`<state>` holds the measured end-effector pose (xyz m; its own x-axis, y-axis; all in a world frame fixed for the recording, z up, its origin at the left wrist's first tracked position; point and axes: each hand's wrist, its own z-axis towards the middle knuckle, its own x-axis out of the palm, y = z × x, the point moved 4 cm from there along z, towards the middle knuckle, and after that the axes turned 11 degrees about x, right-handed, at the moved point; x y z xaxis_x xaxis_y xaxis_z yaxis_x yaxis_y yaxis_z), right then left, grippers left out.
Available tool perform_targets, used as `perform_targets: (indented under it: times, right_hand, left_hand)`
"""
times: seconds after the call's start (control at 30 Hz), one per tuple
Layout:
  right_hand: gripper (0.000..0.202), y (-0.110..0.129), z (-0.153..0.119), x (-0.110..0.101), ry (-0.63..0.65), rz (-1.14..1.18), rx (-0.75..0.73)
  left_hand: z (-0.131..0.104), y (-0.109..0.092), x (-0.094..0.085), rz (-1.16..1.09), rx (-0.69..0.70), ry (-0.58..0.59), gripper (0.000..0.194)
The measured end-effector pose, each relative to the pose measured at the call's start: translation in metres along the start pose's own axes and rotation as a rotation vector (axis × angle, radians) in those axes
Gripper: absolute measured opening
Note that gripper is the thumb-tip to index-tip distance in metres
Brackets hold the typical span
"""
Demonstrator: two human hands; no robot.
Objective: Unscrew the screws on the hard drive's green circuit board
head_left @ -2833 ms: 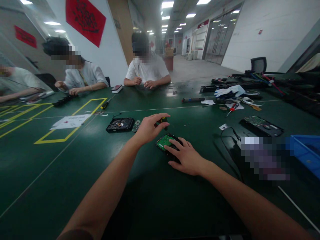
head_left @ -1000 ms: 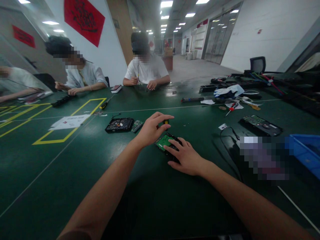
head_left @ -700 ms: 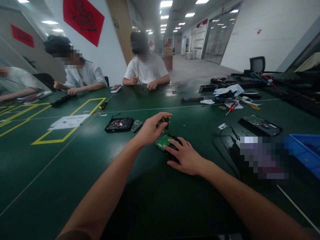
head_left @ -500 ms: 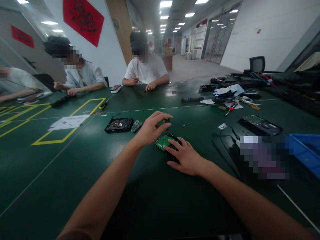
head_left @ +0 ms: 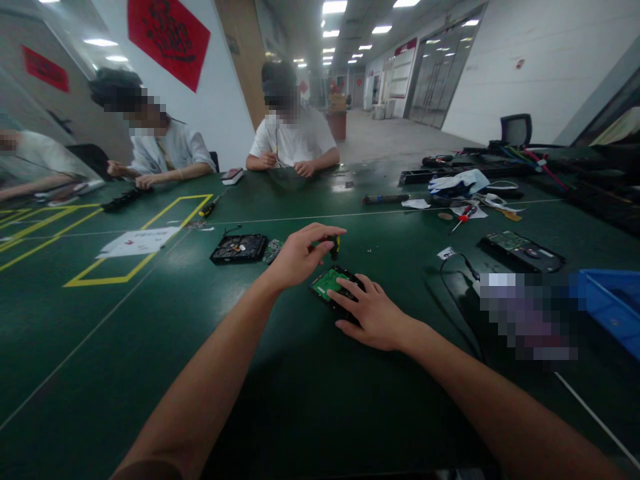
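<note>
A small hard drive (head_left: 324, 283) with a green circuit board lies in front of me on the dark green table. My right hand (head_left: 373, 313) spans it from the right, fingers spread over the board and thumb along the near edge, holding it against the table. Above the far edge of the drive, my left hand (head_left: 301, 257) pinches a screwdriver (head_left: 335, 247) by its yellow and black handle. The screwdriver tip is too small to make out. Left of the drive lie an opened hard drive (head_left: 239, 248) and a loose circuit board (head_left: 272, 251).
Tiny screws (head_left: 370, 250) lie past my hands. At right are another hard drive (head_left: 523, 251), a black cable (head_left: 457, 310), a blue bin (head_left: 613, 303) and a red screwdriver (head_left: 466, 213). A paper sheet (head_left: 137, 242) lies at left. Across the table, people (head_left: 295, 137) work with their hands.
My left fingers have shifted around the screwdriver, and more of its handle shows below them. My right hand and the hard drive have barely moved.
</note>
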<state>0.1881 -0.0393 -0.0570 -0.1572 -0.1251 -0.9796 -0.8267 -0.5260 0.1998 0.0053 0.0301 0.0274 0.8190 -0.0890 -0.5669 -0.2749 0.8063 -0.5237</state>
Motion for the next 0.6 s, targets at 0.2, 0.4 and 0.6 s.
perform_targets:
  times: [0.2, 0.4, 0.6]
  right_hand:
    - [0.068, 0.0, 0.001, 0.001, 0.006, 0.002, 0.01]
    - [0.069, 0.0, 0.001, -0.001, 0.03, 0.005, 0.02]
    - [0.069, 0.001, 0.001, 0.0, 0.024, 0.01, 0.02]
  left_hand:
    - [0.001, -0.006, -0.004, 0.258, 0.053, -0.056, 0.036]
    - [0.002, -0.014, -0.001, 0.151, 0.069, 0.038, 0.041]
    - [0.001, -0.008, -0.004, 0.231, 0.052, -0.02, 0.034]
